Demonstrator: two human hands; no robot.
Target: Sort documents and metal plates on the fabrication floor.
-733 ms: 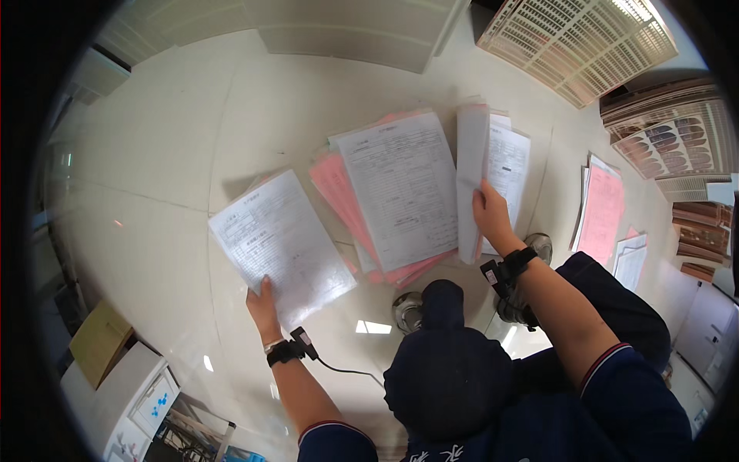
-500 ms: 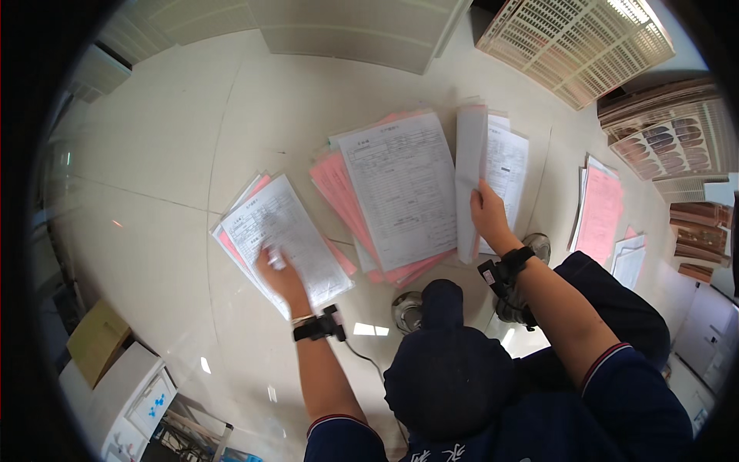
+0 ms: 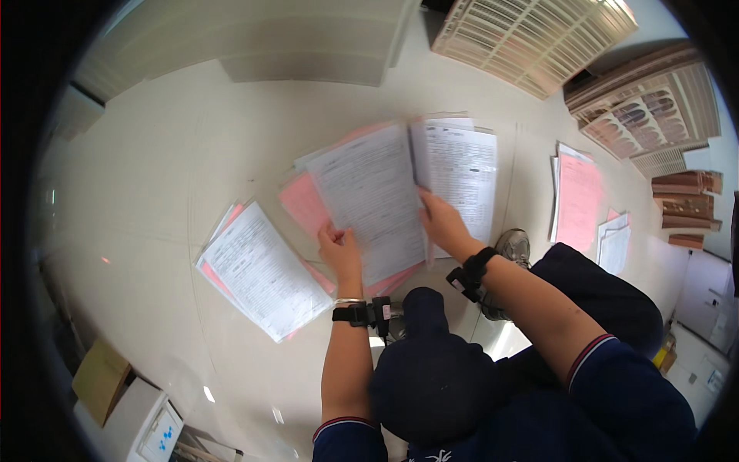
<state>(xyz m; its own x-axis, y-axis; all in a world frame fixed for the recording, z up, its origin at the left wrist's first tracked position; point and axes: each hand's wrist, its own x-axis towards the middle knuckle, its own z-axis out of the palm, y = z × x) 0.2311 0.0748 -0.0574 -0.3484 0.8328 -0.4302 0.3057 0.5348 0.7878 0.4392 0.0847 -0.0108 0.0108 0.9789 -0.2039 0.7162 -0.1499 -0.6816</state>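
Papers (image 3: 369, 196) lie in the middle of the frame on the pale floor (image 3: 154, 154), white printed sheets over pink ones. At centre left a second stack (image 3: 262, 269) lies apart, fanned so its pink edges show. The left hand (image 3: 339, 250) pinches the lower edge of the top white sheet, probably to lift it. Just right, the right hand (image 3: 443, 223) presses flat with open fingers on the neighbouring sheet (image 3: 462, 177), seemingly steadying it. More piles (image 3: 577, 196) lie at the right.
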